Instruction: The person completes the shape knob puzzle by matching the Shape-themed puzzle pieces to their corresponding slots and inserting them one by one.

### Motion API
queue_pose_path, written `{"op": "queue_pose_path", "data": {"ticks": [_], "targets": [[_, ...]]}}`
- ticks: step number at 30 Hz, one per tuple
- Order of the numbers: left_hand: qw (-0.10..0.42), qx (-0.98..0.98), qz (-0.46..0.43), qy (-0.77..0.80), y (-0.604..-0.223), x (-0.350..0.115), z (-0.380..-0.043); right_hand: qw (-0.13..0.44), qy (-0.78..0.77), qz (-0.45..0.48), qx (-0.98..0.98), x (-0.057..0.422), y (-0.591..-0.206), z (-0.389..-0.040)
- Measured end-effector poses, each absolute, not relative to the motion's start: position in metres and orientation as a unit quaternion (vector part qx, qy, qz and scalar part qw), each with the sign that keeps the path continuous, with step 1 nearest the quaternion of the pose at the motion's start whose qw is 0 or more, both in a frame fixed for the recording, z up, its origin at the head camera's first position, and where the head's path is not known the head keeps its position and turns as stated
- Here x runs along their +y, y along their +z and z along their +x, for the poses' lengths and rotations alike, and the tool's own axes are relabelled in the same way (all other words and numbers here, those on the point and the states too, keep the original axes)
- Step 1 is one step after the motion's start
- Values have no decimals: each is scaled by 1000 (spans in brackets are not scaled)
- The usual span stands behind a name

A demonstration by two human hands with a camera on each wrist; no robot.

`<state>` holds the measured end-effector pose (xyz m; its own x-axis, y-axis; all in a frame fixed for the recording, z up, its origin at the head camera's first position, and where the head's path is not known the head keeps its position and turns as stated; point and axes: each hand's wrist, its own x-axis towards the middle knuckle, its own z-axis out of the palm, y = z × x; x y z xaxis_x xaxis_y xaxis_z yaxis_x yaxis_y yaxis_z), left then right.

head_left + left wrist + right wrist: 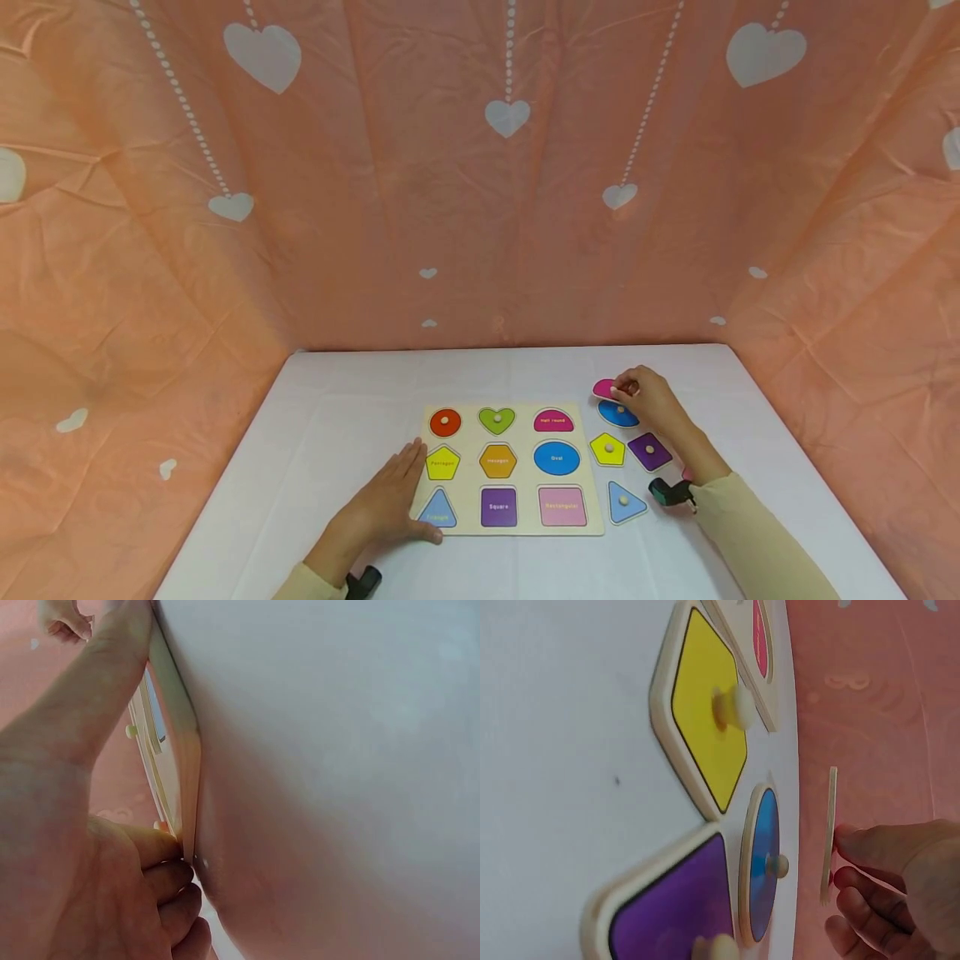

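Observation:
My right hand (648,400) pinches a pink half-round puzzle piece (603,388) between thumb and fingers. In the right wrist view that half-round piece (830,832) is edge-on, raised above the table. Just below it in the head view lies a blue oval piece (618,414). My left hand (390,496) rests against the left edge of the wooden shape board (470,462), fingers extended along the side and thumb near the bottom corner. A red circle piece (446,422), a green heart piece (497,421) and an orange hexagon piece (498,461) sit in the board, the first two showing knobs.
Right of the board lie a yellow pentagon piece (607,450), a purple square piece (650,451) and a blue triangle piece (626,502). A bit of pink shows beside the right wrist. White cloth (360,392) covers the table; a peach curtain (465,208) hangs behind.

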<state>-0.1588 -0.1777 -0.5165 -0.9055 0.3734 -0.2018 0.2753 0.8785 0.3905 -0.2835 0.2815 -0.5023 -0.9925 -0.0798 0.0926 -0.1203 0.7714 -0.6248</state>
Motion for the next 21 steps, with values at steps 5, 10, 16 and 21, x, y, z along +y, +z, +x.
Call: {"op": "queue_pose_path", "data": {"ticks": [5, 10, 16, 21], "targets": [[135, 959, 171, 180, -515, -178, -159, 30, 336, 51, -940, 275, -502, -283], [134, 961, 169, 175, -517, -179, -161, 43, 335, 72, -938, 269, -499, -280], [136, 960, 171, 176, -521, -179, -162, 45, 328, 98, -939, 261, -502, -276], [133, 960, 175, 176, -521, -180, -162, 44, 322, 119, -938, 252, -503, -273]]}}
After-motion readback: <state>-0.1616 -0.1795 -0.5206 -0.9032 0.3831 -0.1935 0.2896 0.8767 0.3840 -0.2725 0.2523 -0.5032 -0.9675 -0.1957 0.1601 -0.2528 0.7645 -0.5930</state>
